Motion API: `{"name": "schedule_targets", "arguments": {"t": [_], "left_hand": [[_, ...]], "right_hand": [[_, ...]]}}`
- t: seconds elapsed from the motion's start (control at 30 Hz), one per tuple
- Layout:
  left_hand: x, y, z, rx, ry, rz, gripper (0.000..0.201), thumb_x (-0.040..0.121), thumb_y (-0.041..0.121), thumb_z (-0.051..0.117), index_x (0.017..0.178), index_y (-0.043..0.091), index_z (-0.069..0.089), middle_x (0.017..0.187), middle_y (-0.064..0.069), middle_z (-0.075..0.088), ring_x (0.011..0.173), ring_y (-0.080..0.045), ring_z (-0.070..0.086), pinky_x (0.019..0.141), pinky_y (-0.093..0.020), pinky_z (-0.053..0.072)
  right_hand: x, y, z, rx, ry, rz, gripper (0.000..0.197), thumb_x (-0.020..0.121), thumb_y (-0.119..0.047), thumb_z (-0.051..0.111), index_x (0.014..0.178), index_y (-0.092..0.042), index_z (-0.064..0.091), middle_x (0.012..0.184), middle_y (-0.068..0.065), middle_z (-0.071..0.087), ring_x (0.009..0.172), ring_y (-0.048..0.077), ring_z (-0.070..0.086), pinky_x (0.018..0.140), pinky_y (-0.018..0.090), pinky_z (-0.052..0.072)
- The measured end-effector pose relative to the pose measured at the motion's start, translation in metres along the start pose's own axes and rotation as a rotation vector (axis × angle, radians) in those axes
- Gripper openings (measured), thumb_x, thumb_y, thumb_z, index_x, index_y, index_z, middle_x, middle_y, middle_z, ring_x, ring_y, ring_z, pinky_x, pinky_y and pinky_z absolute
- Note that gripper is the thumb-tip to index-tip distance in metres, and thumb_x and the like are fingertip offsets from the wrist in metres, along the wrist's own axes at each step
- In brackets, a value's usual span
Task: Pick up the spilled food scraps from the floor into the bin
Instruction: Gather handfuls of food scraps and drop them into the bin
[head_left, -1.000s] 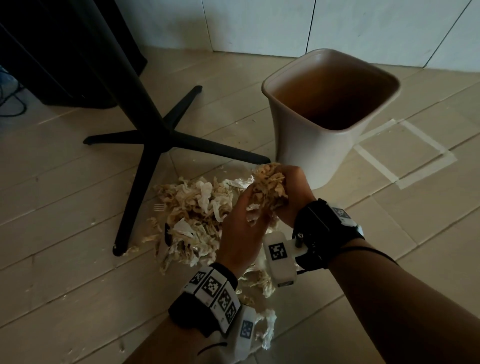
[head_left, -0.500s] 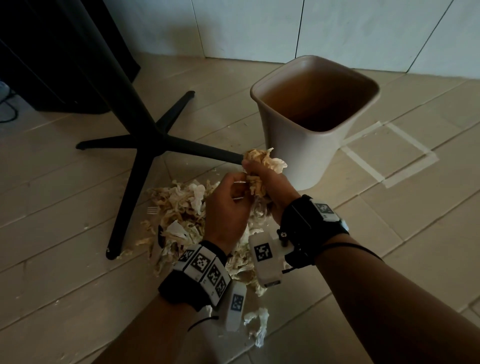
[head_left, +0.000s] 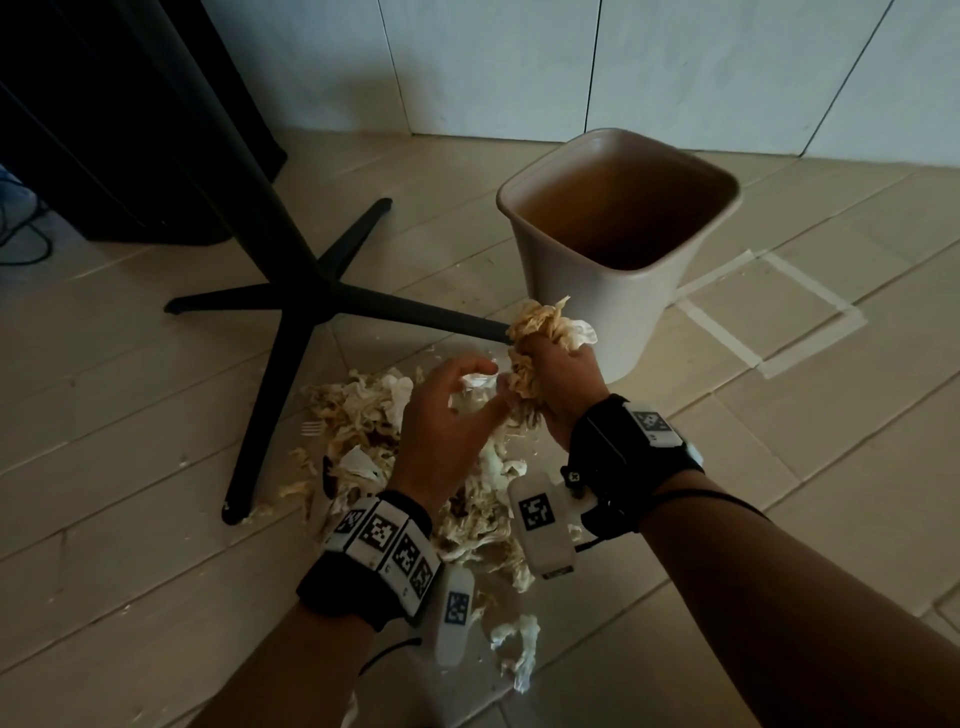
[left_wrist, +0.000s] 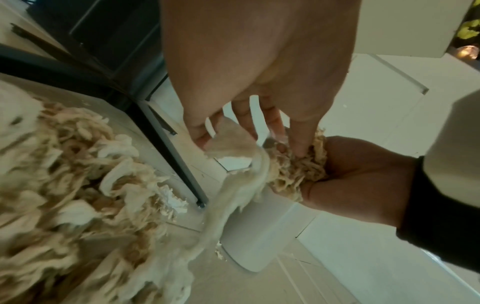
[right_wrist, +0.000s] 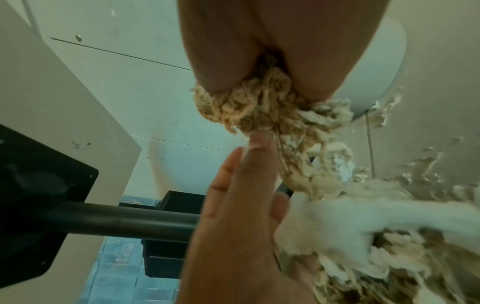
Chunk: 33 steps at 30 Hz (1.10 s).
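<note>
Pale noodle-like food scraps lie heaped on the wooden floor in front of a beige bin. My right hand grips a clump of scraps just in front of the bin's near wall, below its rim. In the right wrist view the clump bulges out of the fist. My left hand is beside it with fingers spread and nearly straight. In the left wrist view its fingertips touch the clump, and a white strip hangs by them down to the pile.
A black table base stands left of the pile; one leg reaches the bin's foot. A white plastic fork lies in the scraps. A loose scrap lies near me. A tape square marks the floor right of the bin.
Both hands lifted a clump off the pile towards the bin. The left hand has since loosened from cupping it, and the right hand alone grips it now.
</note>
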<state>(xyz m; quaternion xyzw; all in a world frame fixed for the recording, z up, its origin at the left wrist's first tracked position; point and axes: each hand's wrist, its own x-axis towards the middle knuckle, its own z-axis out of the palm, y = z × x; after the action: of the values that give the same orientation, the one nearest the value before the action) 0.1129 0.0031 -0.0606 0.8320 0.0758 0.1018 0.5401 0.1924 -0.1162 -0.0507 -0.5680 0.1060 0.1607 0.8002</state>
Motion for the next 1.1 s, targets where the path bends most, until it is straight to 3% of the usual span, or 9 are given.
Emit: {"name": "schedule_targets", "arguments": {"t": [0.13, 0.27, 0.4, 0.57, 0.73, 0.83, 0.93, 1.03, 1.1], "left_hand": [[-0.016, -0.014, -0.002, -0.059, -0.156, -0.150, 0.050, 0.084, 0.053, 0.070, 0.130, 0.047, 0.049, 0.137, 0.020, 0.051, 0.122, -0.005, 0.054, 0.094, -0.028, 0.049], [-0.026, -0.004, 0.005, -0.336, -0.120, -0.307, 0.033, 0.090, 0.023, 0.071, 0.117, 0.035, 0.055, 0.114, 0.004, 0.064, 0.099, -0.012, 0.068, 0.067, -0.014, 0.054], [-0.016, -0.002, 0.002, -0.445, -0.007, -0.388, 0.031, 0.086, -0.002, 0.070, 0.107, 0.019, 0.062, 0.104, -0.020, 0.070, 0.092, -0.033, 0.072, 0.080, -0.038, 0.060], [-0.015, -0.006, 0.004, -0.129, -0.109, -0.314, 0.042, 0.085, 0.012, 0.072, 0.114, 0.038, 0.056, 0.115, -0.001, 0.067, 0.098, -0.015, 0.068, 0.082, -0.035, 0.059], [-0.025, 0.007, 0.015, -0.274, -0.182, -0.244, 0.049, 0.089, 0.008, 0.069, 0.127, 0.032, 0.052, 0.119, 0.009, 0.060, 0.092, 0.006, 0.067, 0.071, -0.019, 0.057], [-0.021, 0.014, 0.017, -0.302, -0.125, -0.214, 0.056, 0.087, 0.019, 0.073, 0.135, 0.031, 0.049, 0.132, 0.006, 0.057, 0.107, -0.007, 0.066, 0.081, -0.027, 0.058], [-0.014, 0.024, 0.016, -0.398, -0.097, -0.228, 0.050, 0.085, 0.017, 0.075, 0.130, 0.029, 0.055, 0.125, 0.007, 0.061, 0.104, -0.014, 0.067, 0.080, -0.029, 0.058], [-0.009, 0.037, 0.019, -0.306, -0.100, -0.126, 0.027, 0.086, 0.020, 0.074, 0.113, 0.024, 0.068, 0.107, 0.006, 0.072, 0.097, -0.012, 0.070, 0.083, -0.033, 0.059], [-0.005, 0.042, 0.021, -0.251, -0.066, -0.086, 0.021, 0.086, 0.021, 0.075, 0.107, 0.021, 0.072, 0.100, 0.006, 0.075, 0.094, -0.011, 0.071, 0.084, -0.034, 0.059]], "right_hand": [[-0.001, -0.006, 0.006, 0.026, 0.023, -0.102, 0.009, 0.086, -0.020, 0.061, 0.092, -0.013, 0.062, 0.094, 0.015, 0.063, 0.087, 0.035, 0.061, 0.078, 0.049, 0.055], [-0.003, -0.009, 0.011, 0.077, 0.062, -0.063, 0.043, 0.082, -0.030, 0.061, 0.122, -0.015, 0.057, 0.112, 0.011, 0.062, 0.109, 0.036, 0.061, 0.096, 0.056, 0.051], [-0.004, -0.011, 0.008, 0.066, 0.054, -0.036, 0.039, 0.087, -0.023, 0.059, 0.125, -0.015, 0.055, 0.113, 0.011, 0.062, 0.108, 0.034, 0.060, 0.098, 0.058, 0.050], [-0.006, -0.015, 0.000, -0.014, 0.052, -0.056, 0.018, 0.094, -0.019, 0.058, 0.112, -0.018, 0.062, 0.104, 0.008, 0.065, 0.100, 0.031, 0.064, 0.091, 0.051, 0.056], [-0.007, -0.015, -0.007, -0.051, 0.032, -0.068, 0.005, 0.093, -0.023, 0.059, 0.095, -0.023, 0.063, 0.101, 0.009, 0.068, 0.097, 0.031, 0.067, 0.087, 0.050, 0.058], [-0.006, -0.017, -0.013, 0.001, 0.068, 0.027, 0.025, 0.083, -0.027, 0.064, 0.107, -0.020, 0.063, 0.100, 0.011, 0.068, 0.090, 0.029, 0.067, 0.086, 0.047, 0.057], [-0.003, -0.020, -0.020, 0.042, 0.050, 0.123, 0.059, 0.065, -0.032, 0.070, 0.120, -0.013, 0.060, 0.105, 0.014, 0.068, 0.090, 0.031, 0.068, 0.087, 0.047, 0.056], [-0.003, -0.027, -0.025, 0.007, -0.012, 0.149, 0.030, 0.065, -0.026, 0.068, 0.092, -0.013, 0.064, 0.085, 0.009, 0.066, 0.074, 0.024, 0.064, 0.071, 0.039, 0.054], [-0.005, -0.028, -0.024, 0.003, -0.045, 0.144, 0.027, 0.066, -0.025, 0.067, 0.090, -0.012, 0.064, 0.081, 0.009, 0.063, 0.070, 0.024, 0.062, 0.065, 0.037, 0.052]]}}
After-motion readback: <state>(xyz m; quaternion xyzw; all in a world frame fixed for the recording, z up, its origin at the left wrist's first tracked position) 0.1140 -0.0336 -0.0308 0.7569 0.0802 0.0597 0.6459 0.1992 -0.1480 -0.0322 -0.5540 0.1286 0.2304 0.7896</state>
